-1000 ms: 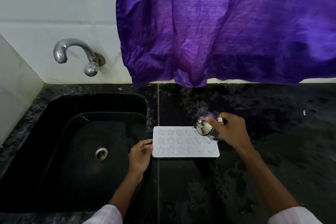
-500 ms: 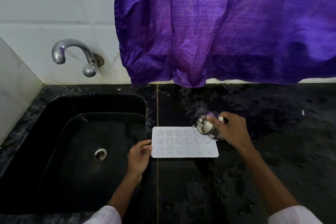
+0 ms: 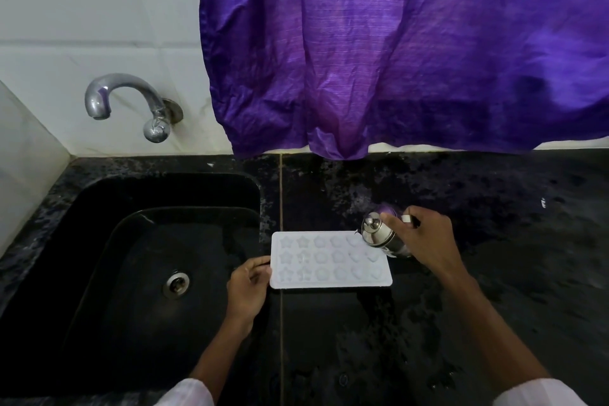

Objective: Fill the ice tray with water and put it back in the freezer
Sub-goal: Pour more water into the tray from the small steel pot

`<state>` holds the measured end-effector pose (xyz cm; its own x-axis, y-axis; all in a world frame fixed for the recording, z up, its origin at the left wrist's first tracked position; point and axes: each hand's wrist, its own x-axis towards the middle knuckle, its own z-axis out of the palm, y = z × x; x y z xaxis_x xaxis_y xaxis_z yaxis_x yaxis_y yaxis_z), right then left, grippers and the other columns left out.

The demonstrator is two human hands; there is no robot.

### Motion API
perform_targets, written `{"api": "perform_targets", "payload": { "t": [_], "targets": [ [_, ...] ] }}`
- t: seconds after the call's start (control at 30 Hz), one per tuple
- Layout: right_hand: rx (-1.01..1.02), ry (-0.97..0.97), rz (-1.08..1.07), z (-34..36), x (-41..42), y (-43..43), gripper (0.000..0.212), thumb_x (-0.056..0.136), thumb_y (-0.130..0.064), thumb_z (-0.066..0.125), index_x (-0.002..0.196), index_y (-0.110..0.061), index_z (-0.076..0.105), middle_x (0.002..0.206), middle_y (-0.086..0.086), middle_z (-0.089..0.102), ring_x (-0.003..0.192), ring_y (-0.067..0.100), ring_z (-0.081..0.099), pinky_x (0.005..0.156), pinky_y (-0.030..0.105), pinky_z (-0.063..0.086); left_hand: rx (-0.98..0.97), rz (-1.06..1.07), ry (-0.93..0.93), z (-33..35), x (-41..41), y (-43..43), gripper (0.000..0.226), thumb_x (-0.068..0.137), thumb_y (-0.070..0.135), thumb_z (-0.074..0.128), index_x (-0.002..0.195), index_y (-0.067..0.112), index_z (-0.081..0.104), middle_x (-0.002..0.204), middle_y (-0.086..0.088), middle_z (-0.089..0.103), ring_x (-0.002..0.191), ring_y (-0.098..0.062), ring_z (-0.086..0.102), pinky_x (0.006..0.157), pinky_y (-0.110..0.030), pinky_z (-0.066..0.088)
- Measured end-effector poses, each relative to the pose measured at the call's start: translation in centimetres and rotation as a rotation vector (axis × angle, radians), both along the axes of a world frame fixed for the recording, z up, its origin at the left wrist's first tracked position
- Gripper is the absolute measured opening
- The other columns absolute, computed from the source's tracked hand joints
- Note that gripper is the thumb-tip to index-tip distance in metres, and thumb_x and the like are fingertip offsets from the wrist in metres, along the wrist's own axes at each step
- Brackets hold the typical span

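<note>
Left grip [image 3: 247, 287]: pinches ice tray [image 3: 331, 260] edge.
Right grip [image 3: 425, 241]: clasps tilted steel jug [image 3: 382, 236].
Risk: overpouring could flood worktop [image 3: 494, 306].

Flat white ice tray [image 3: 331, 260], cells perhaps wet

Your right hand [image 3: 425, 237] has edged the tilted steel pot [image 3: 382, 237] slightly rightward over the ice tray [image 3: 329, 284], toward its upper right corner; everything now sits a little further left in frame.

I see the ice tray [image 3: 329, 283] on the counter [image 3: 501, 273] just right of the sink [image 3: 164, 191], the tap [image 3: 125, 84] behind the sink, the jug [image 3: 379, 236] over the tray's far-right corner.
</note>
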<state>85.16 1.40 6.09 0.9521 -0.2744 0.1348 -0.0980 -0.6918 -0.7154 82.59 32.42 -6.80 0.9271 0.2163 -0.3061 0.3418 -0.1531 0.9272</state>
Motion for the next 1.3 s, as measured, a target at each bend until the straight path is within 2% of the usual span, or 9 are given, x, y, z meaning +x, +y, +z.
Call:
{"api": "perform_targets", "payload": {
  "t": [0.2, 0.37, 0.53, 0.7, 0.87, 1.0, 1.3],
  "targets": [
    [-0.044, -0.02, 0.0, -0.1, -0.2, -0.7, 0.053, 0.081, -0.039, 0.076, 0.055, -0.004, 0.045, 0.048, 0.005, 0.045, 0.047, 0.012, 0.039, 0.052, 0.025, 0.036, -0.02, -0.005, 0.006, -0.1, 0.0, 0.1, 0.021, 0.093, 0.007, 0.066, 0.107, 0.021, 0.072, 0.094, 0.002, 0.078, 0.093, -0.014, 0.074, 0.092, -0.042, 0.059],
    [-0.039, -0.016, -0.008, -0.2, -0.1, -1.1, 0.052, 0.081, -0.041, 0.075, 0.059, -0.002, 0.049, 0.053, 0.013, 0.053, 0.048, 0.014, 0.043, 0.054, 0.03, 0.041, -0.031, 0.002, 0.006, 0.0, -0.1, 0.0, 0.02, 0.094, 0.007, 0.066, 0.106, 0.023, 0.071, 0.095, 0.003, 0.078, 0.094, -0.013, 0.073, 0.092, -0.042, 0.058],
    [-0.073, -0.032, 0.014, -0.1, -0.1, -1.2, 0.052, 0.082, -0.039, 0.075, 0.058, -0.002, 0.048, 0.048, 0.004, 0.046, 0.048, 0.012, 0.039, 0.053, 0.025, 0.037, -0.019, 0.005, 0.003, 0.2, -0.2, 0.0, 0.02, 0.094, 0.007, 0.066, 0.105, 0.023, 0.071, 0.094, 0.005, 0.077, 0.092, -0.012, 0.073, 0.091, -0.042, 0.059],
    [-0.074, -0.022, 0.014, -0.1, -0.1, -1.1, 0.052, 0.082, -0.039, 0.075, 0.058, -0.003, 0.047, 0.049, 0.007, 0.047, 0.049, 0.013, 0.04, 0.054, 0.027, 0.037, -0.014, 0.0, 0.0, 0.3, -0.2, 0.0, 0.02, 0.094, 0.007, 0.066, 0.109, 0.019, 0.071, 0.096, 0.003, 0.077, 0.094, -0.012, 0.073, 0.092, -0.042, 0.058],
    [-0.067, -0.031, 0.022, 0.0, -0.3, -0.8, 0.051, 0.082, -0.038, 0.076, 0.054, -0.012, 0.042, 0.047, -0.003, 0.041, 0.047, 0.01, 0.037, 0.05, 0.018, 0.032, -0.009, -0.004, -0.024, 0.3, -0.3, 0.1, 0.019, 0.093, 0.008, 0.068, 0.107, 0.02, 0.07, 0.094, 0.004, 0.077, 0.093, -0.011, 0.073, 0.091, -0.04, 0.059],
    [-0.045, -0.028, 0.016, 0.1, -0.3, -0.8, 0.051, 0.082, -0.036, 0.076, 0.054, -0.011, 0.042, 0.047, -0.003, 0.041, 0.047, 0.011, 0.038, 0.052, 0.023, 0.034, -0.007, -0.001, -0.027, 0.3, -0.2, 0.0, 0.021, 0.093, 0.007, 0.067, 0.103, 0.025, 0.069, 0.093, 0.005, 0.077, 0.091, -0.01, 0.073, 0.09, -0.04, 0.059],
    [-0.057, -0.03, 0.021, 0.2, -0.1, -0.8, 0.052, 0.082, -0.04, 0.075, 0.057, -0.005, 0.046, 0.049, 0.0, 0.042, 0.048, 0.011, 0.038, 0.053, 0.025, 0.034, -0.024, 0.009, -0.02, 0.1, -0.2, -0.1, 0.021, 0.093, 0.006, 0.067, 0.105, 0.023, 0.07, 0.093, 0.004, 0.077, 0.092, -0.012, 0.073, 0.091, -0.042, 0.059]
  ]
}}
